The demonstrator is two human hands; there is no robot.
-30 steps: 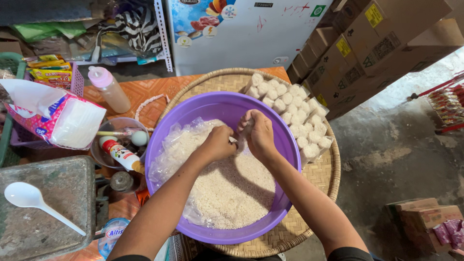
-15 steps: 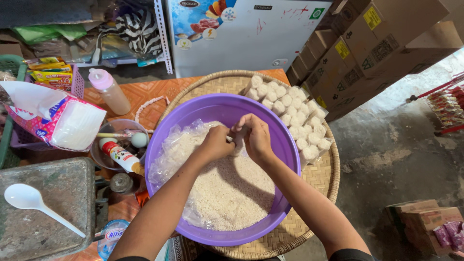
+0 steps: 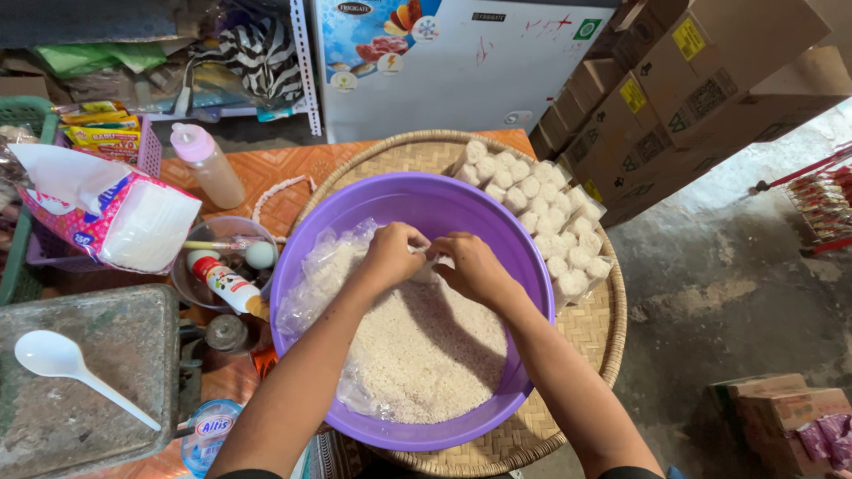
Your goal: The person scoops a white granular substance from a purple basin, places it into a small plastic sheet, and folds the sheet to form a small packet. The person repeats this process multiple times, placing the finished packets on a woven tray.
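A purple plastic basin (image 3: 311,266) sits on a round woven tray (image 3: 595,337). Inside it lies white rice (image 3: 417,355) on a clear plastic liner (image 3: 328,257). My left hand (image 3: 390,255) and my right hand (image 3: 470,266) meet over the far side of the rice, fingers pinched together on a small clear packet of rice (image 3: 428,266) between them. Behind the basin, on the tray, several small white filled packets (image 3: 550,222) lie in rows.
A pink-capped squeeze bottle (image 3: 206,164), a pink tissue pack (image 3: 115,217) and a small bowl of odds and ends (image 3: 222,266) stand to the left. A white spoon (image 3: 71,368) rests on a grey slab. Cardboard boxes (image 3: 692,80) stack at right, a white chest freezer (image 3: 453,62) behind.
Both hands have stayed together over the rice, shifting slightly as the fingers work the small packet. Nothing else has moved.
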